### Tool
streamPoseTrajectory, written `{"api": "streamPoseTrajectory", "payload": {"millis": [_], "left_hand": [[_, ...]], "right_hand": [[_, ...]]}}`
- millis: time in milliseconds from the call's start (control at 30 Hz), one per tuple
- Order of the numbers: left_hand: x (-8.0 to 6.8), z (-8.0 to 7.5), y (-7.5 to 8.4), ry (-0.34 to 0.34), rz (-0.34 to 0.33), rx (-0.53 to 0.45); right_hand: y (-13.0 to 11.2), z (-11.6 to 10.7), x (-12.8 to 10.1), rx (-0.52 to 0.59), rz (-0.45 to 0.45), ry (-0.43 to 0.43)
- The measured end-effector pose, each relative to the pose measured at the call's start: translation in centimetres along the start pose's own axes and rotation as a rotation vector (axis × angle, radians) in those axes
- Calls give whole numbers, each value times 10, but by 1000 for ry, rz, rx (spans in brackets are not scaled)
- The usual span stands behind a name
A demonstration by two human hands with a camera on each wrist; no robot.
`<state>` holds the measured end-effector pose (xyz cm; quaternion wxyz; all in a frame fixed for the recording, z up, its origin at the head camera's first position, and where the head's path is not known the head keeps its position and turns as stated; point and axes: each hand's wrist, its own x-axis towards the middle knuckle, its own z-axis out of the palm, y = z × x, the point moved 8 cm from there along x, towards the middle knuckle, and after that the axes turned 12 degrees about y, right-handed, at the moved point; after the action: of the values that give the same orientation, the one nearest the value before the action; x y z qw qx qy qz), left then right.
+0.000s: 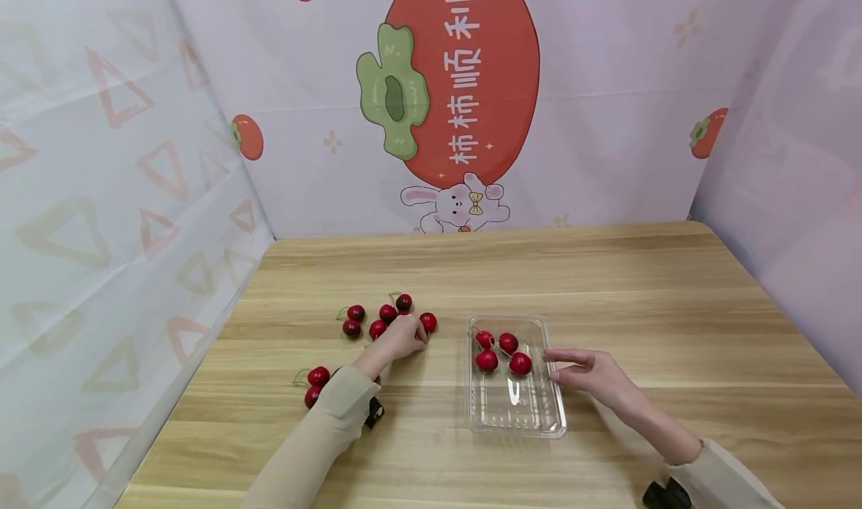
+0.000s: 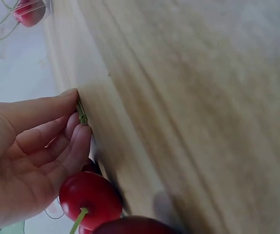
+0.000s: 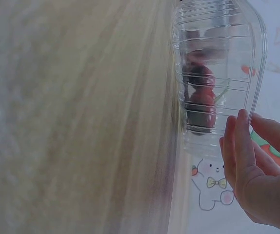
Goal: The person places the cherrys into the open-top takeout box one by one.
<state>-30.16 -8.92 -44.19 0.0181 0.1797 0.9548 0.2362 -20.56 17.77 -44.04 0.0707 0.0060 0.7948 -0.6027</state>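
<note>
My left hand (image 1: 402,337) is low over the table among loose cherries, its thumb and fingertips pinching a green cherry stem (image 2: 82,114). A red cherry (image 2: 90,199) sits just below that hand in the left wrist view. A clear plastic box (image 1: 515,412) stands open right of the left hand, with several stemmed cherries in its far half. At its right side, my right hand (image 1: 595,374) holds the rim between thumb and fingertips; the ribbed wall (image 3: 218,105) shows beside these fingers in the right wrist view.
A pair of dark cherries (image 1: 353,320) lies left of the left hand. More cherries (image 1: 318,376) lie nearer, partly behind the left sleeve (image 1: 316,434). One cherry (image 1: 428,321) is just right of the left hand. Printed cloth (image 1: 592,157) hangs behind the wooden table (image 1: 640,269).
</note>
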Motion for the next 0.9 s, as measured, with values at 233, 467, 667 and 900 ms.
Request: {"api": "streamPoseTrajectory", "payload": {"millis": [233, 467, 667, 900], "left_hand": [[-1, 2, 1, -38, -17, 12], [-3, 5, 3, -64, -18, 49], [-4, 2, 2, -51, -22, 76], [-2, -6, 2, -23, -34, 37]], "right_hand": [[1, 0, 0, -19, 1, 4], [3, 0, 0, -21, 16, 9], [3, 1, -1, -17, 2, -7], [-1, 1, 0, -3, -12, -18]]}}
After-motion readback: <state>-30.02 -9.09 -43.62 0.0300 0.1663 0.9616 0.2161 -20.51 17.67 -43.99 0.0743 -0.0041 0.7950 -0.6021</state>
